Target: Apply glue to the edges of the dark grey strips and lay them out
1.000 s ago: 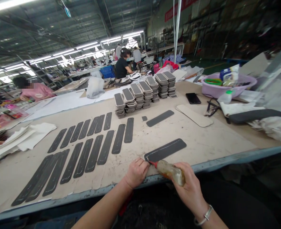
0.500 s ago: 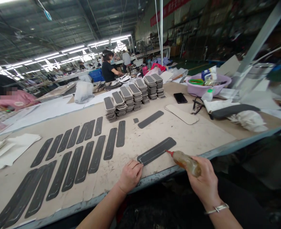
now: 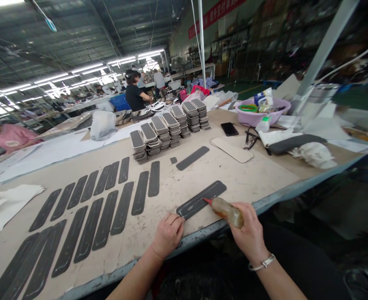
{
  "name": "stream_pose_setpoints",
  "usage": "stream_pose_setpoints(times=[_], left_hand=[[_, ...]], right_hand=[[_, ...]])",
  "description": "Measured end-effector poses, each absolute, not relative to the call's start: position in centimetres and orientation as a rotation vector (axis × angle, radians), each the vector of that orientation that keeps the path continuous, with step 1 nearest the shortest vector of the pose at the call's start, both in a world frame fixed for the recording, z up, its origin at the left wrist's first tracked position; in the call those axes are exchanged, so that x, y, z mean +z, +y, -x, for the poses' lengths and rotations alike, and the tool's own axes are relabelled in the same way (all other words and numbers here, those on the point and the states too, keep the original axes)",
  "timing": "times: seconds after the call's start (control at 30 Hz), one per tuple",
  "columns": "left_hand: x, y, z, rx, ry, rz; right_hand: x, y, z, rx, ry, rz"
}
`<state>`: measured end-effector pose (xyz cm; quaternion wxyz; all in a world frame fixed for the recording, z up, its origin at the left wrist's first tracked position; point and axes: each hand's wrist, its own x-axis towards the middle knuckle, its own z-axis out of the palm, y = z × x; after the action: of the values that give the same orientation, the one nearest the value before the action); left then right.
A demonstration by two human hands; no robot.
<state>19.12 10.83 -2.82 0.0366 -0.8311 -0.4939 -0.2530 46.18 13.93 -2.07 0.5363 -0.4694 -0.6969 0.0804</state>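
A long dark strip (image 3: 201, 200) with a pale line round its edge lies near the front edge of the table (image 3: 259, 179). My left hand (image 3: 168, 234) is curled, its fingertips pressing the strip's near end. My right hand (image 3: 249, 233) is wrapped round an amber squeeze bottle (image 3: 226, 210) with a red nozzle. The nozzle tip touches the middle of the strip.
Two rows of similar dark strips (image 3: 109, 200) lie to the left. Stacks of flat pieces (image 3: 168, 129) stand behind, with a phone (image 3: 229, 128), a purple basin (image 3: 259, 112) and a beige piece (image 3: 232, 149) at right. White sheets (image 3: 8, 200) lie far left. Other people work at tables behind.
The bottle's nozzle went from the strip's near left end to its far right end, then back to the middle. My left hand stayed on the near end. The view drifted right.
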Motion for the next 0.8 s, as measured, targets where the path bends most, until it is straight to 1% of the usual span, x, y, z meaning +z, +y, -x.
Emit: stream_pose_setpoints(times=[0.1,0.17,0.37,0.47,0.67,0.8], left_hand=[[-2.9,10.8,-19.2,-0.796,-1.503,2.548],[-2.9,10.9,-19.2,-0.799,-1.502,2.547],[-2.8,11.0,-19.2,-0.787,-1.468,2.531],[-2.7,11.0,-19.3,-0.775,-1.451,2.524],[-2.7,11.1,-19.3,-0.763,-1.505,2.542],[-2.8,11.1,-19.2,-0.766,-1.5,2.555]], right_hand=[[-2.2,14.7,-47.9,0.056,-1.581,1.228],[-2.1,14.7,-48.3,0.028,-1.562,1.256],[-1.9,13.3,-46.8,0.24,-1.662,1.102],[-2.0,13.2,-46.8,0.265,-1.663,1.096],[-1.7,15.0,-48.8,0.034,-1.493,1.264],[-1.9,16.7,-49.3,-0.04,-1.42,1.313]])
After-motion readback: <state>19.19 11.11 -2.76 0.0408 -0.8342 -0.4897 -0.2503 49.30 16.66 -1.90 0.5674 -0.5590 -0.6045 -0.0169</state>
